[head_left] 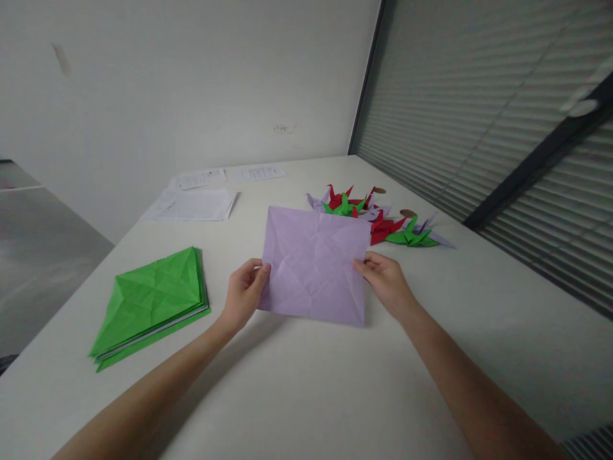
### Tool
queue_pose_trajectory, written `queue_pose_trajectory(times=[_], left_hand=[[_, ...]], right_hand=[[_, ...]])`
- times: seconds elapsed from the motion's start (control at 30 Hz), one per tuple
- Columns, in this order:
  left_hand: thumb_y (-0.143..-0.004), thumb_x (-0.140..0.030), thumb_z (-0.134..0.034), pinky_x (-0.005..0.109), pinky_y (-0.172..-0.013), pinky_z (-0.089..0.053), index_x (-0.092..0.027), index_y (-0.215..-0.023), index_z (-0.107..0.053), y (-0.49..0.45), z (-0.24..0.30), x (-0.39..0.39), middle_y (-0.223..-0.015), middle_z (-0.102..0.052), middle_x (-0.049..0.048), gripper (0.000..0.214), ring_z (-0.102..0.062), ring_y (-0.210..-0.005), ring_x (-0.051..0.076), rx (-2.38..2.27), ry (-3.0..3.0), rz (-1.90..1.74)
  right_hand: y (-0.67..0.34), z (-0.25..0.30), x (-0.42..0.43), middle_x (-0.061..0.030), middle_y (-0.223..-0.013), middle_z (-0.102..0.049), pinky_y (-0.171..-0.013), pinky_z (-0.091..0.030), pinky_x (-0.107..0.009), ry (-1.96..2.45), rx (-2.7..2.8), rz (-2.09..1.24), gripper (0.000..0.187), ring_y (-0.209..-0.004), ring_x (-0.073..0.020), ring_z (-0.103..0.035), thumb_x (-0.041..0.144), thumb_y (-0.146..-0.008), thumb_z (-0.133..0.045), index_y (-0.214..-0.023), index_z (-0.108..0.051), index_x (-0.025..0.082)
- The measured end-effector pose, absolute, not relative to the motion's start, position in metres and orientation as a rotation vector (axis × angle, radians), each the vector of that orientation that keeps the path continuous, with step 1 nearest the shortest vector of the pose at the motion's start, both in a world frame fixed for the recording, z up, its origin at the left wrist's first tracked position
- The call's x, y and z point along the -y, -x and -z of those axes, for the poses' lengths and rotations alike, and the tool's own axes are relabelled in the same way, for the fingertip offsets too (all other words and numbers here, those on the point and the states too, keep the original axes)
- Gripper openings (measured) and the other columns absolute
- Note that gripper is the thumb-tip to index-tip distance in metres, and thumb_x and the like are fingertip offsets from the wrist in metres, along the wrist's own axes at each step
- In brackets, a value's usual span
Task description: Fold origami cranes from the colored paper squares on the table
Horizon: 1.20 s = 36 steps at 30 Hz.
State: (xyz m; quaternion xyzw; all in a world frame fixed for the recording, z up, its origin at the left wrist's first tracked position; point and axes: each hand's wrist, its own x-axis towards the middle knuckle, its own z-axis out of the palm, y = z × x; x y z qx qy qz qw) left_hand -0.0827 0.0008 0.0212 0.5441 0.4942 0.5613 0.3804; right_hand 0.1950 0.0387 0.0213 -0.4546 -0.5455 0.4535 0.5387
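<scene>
Creased purple sheet [313,268] at clock centre, held over white table [297,390]. Left hand [245,291] at nine o'clock, thumb and fingers pinching sheet's edge; right hand [387,281] at three, pinching opposite edge likewise. Green-topped paper stack [156,287] near nine, farther out; folded paper cranes [383,227] around two; white papers [196,206] toward ten.

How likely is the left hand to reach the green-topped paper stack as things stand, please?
Probably yes: nothing visible stands between the left hand and the stack, though that hand holds the lilac sheet.
</scene>
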Motion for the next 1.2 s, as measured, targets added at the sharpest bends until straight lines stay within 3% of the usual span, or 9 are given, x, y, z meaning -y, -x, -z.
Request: queue_pose_trajectory(times=[0.17, 0.33, 0.53, 0.67, 0.8, 0.9, 1.03, 1.1, 1.2], left_hand=[[-0.071, -0.055, -0.074, 0.019, -0.047, -0.036, -0.014, -0.081, -0.067, 0.088, -0.014, -0.006, -0.061, -0.062, -0.0008, 0.042, -0.051, -0.053, 0.010, -1.224, -1.261, -1.334], [-0.069, -0.045, -0.079, 0.033, -0.072, -0.055, -0.014, -0.097, -0.071, 0.093, -0.016, -0.007, -0.089, -0.074, 0.0084, 0.043, -0.068, -0.081, 0.022, -1.106, -1.252, -1.146], [-0.074, -0.046, -0.075, 0.037, -0.070, -0.057, -0.016, -0.086, -0.076, 0.098, -0.009, -0.009, -0.086, -0.076, 0.0074, 0.032, -0.070, -0.077, 0.024, -1.168, -1.477, -1.211], [-0.086, -0.031, -0.067, 0.037, -0.083, -0.055, -0.022, -0.094, -0.076, 0.108, -0.017, -0.008, -0.103, -0.074, 0.0083, 0.015, -0.068, -0.098, 0.023, -1.000, -2.039, -1.465], [-0.091, -0.017, -0.060, 0.041, -0.092, -0.052, -0.029, -0.107, -0.071, 0.117, -0.020, -0.008, -0.111, -0.072, 0.0065, 0.023, -0.063, -0.112, 0.022, -0.786, -2.577, -1.490], [-0.094, -0.013, -0.052, 0.041, -0.091, -0.051, -0.025, -0.112, -0.067, 0.116, -0.014, -0.009, -0.114, -0.071, 0.0086, 0.026, -0.063, -0.112, 0.021, -0.725, -2.801, -1.220], [-0.095, -0.014, -0.047, 0.039, -0.093, -0.050, -0.020, -0.114, -0.065, 0.106, -0.006, -0.006, -0.120, -0.068, 0.0100, 0.027, -0.064, -0.111, 0.022, -0.685, -2.952, -0.599], [-0.091, -0.015, -0.050, 0.040, -0.097, -0.048, -0.019, -0.116, -0.064, 0.099, -0.006, 0.000, -0.126, -0.064, 0.0106, 0.029, -0.061, -0.115, 0.024, -0.688, -2.937, -0.407], [-0.088, -0.021, -0.052, 0.042, -0.102, -0.045, -0.018, -0.116, -0.064, 0.088, -0.008, 0.009, -0.130, -0.062, 0.0111, 0.031, -0.059, -0.118, 0.025, -0.704, -2.893, -0.314]], right_hand=[[-0.199, -0.010, -0.046, 0.0009, -0.057, -0.065, -0.049, -0.043, -0.023, 1.196, 1.266, -1.086, 0.035, -0.050, -0.0111, -0.055, 0.047, -0.058, -0.082, -0.065, -0.067, 0.016], [-0.195, -0.008, -0.042, -0.0032, -0.070, -0.073, -0.058, -0.052, -0.028, 1.175, 1.341, -1.174, 0.034, -0.061, -0.0160, -0.064, 0.046, -0.061, -0.081, -0.077, -0.073, 0.017], [-0.191, -0.013, -0.036, -0.0044, -0.081, -0.076, -0.071, -0.057, -0.036, 1.053, 1.394, -1.204, 0.030, -0.072, -0.0189, -0.068, 0.042, -0.064, -0.081, -0.083, -0.076, 0.020], [-0.198, -0.018, -0.038, -0.0061, -0.088, -0.073, -0.077, -0.055, -0.036, 0.918, 1.492, -1.081, 0.024, -0.085, -0.0209, -0.067, 0.045, -0.065, -0.081, -0.075, -0.078, 0.023], [-0.209, -0.019, -0.041, -0.0041, -0.109, -0.069, -0.087, -0.051, -0.036, 0.874, 1.596, -0.923, 0.008, -0.106, -0.0212, -0.062, 0.033, -0.077, -0.071, -0.077, -0.078, 0.030], [-0.220, -0.010, -0.049, -0.0027, -0.115, -0.069, -0.093, -0.047, -0.040, 0.932, 1.769, -0.804, 0.024, -0.109, -0.0217, -0.060, 0.017, -0.079, -0.058, -0.071, -0.077, 0.029], [-0.224, 0.009, -0.060, -0.0062, -0.093, -0.074, -0.091, -0.047, -0.047, 1.165, 1.984, -0.451, 0.035, -0.094, -0.0243, -0.062, 0.007, -0.072, -0.046, -0.060, -0.073, 0.025], [-0.217, 0.015, -0.058, -0.0074, -0.094, -0.074, -0.091, -0.049, -0.047, 1.165, 2.023, -0.387, 0.034, -0.094, -0.0244, -0.063, 0.007, -0.075, -0.045, -0.070, -0.075, 0.023], [-0.196, 0.016, -0.043, -0.0100, -0.117, -0.070, -0.102, -0.044, -0.048, 1.072, 2.147, -0.327, 0.030, -0.112, -0.0247, -0.060, 0.018, -0.088, -0.049, -0.107, -0.072, 0.020]])
